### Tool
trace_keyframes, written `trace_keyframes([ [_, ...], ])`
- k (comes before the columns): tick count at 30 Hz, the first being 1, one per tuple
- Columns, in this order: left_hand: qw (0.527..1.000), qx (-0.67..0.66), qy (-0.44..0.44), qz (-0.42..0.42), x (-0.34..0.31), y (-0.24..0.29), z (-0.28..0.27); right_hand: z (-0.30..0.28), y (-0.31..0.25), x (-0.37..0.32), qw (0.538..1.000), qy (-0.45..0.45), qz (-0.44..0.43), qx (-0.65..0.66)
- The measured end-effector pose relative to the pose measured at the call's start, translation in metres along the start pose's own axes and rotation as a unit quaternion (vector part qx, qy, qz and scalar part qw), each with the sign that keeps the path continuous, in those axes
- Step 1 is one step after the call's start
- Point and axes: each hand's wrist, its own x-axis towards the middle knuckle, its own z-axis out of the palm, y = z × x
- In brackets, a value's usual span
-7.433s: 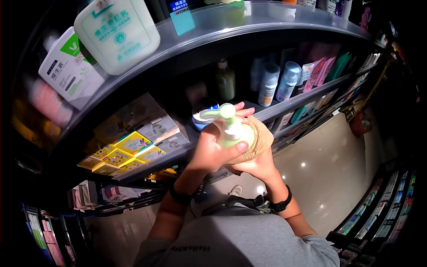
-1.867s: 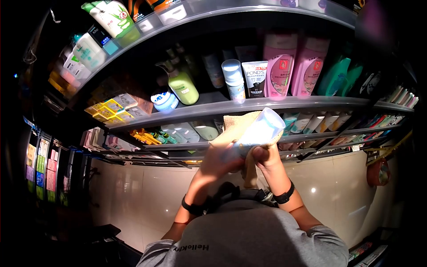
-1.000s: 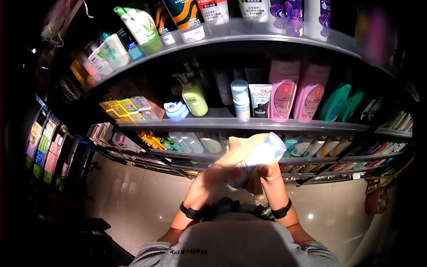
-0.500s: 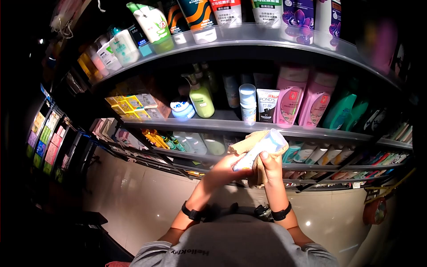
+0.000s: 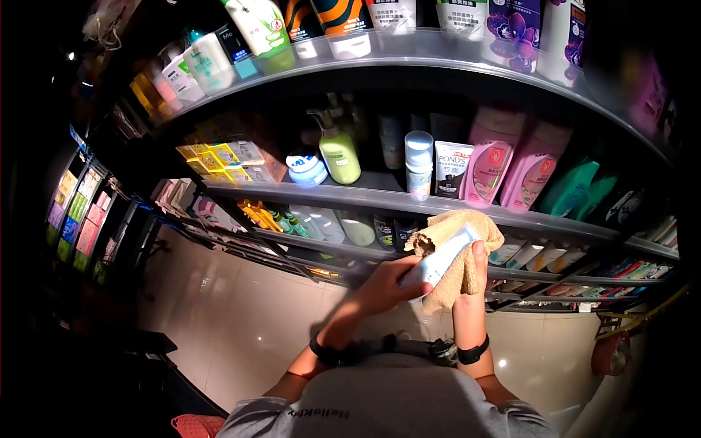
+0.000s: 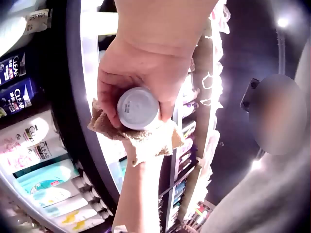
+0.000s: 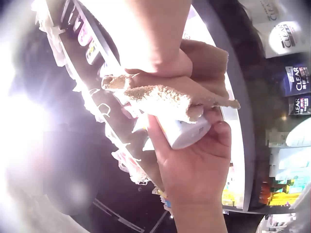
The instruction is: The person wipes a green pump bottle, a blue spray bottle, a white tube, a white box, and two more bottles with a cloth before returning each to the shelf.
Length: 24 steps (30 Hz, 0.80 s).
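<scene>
A pale blue and white bottle (image 5: 440,264) is held tilted between both hands, in front of the shelves. My left hand (image 5: 385,286) grips its lower end; the round base (image 6: 138,109) faces the left wrist camera between thumb and fingers. A tan towelling cloth (image 5: 478,228) wraps the bottle's upper end and hides its cap. My right hand (image 5: 469,281) holds the cloth round the bottle, thumb up along the side, its other fingers hidden by the cloth. In the right wrist view the cloth (image 7: 160,97) hangs in folds just above the left hand (image 7: 194,170).
On the middle shelf (image 5: 380,198) stand a green pump bottle (image 5: 339,155), a blue jar (image 5: 307,169), a similar blue bottle (image 5: 418,166), a black-and-white tube (image 5: 450,171) and pink bottles (image 5: 488,164). An upper shelf (image 5: 409,50) juts overhead. A red basket (image 5: 197,425) shows at lower left.
The green pump bottle, in my hands at first, stands on the shelf; the blue bottle is held instead. Its wide end, showing half a second ago, is under the cloth. Both hands have shifted right.
</scene>
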Motion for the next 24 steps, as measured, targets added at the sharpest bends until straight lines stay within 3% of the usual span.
trace_keyframes([
  [2, 0.993, 0.021, 0.054, 0.107, 0.004, 0.003, 0.006, 0.003, -0.004, -0.002, 1.0, -0.007, -0.026, 0.005],
  [10, 0.999, 0.005, -0.013, 0.038, 0.008, 0.003, -0.005, 0.025, -0.003, -0.011, 0.999, -0.034, -0.016, -0.01],
  [12, 0.988, -0.124, 0.022, 0.091, 0.011, 0.011, 0.0, 0.025, 0.003, -0.011, 0.998, -0.03, -0.043, -0.028],
  [14, 0.979, -0.147, 0.059, 0.127, 0.013, 0.004, 0.003, 0.021, 0.001, -0.011, 0.999, -0.037, -0.028, -0.029],
  [16, 0.995, -0.088, 0.01, 0.04, 0.01, 0.006, 0.0, 0.019, -0.002, -0.01, 0.998, -0.046, -0.013, -0.03],
  [22, 0.997, 0.077, -0.012, 0.023, 0.007, -0.003, 0.004, 0.005, -0.01, -0.013, 0.999, -0.036, 0.015, -0.014],
  [24, 0.998, 0.059, 0.0, 0.026, 0.006, 0.003, 0.006, 0.008, -0.009, -0.012, 0.999, -0.047, -0.026, -0.009],
])
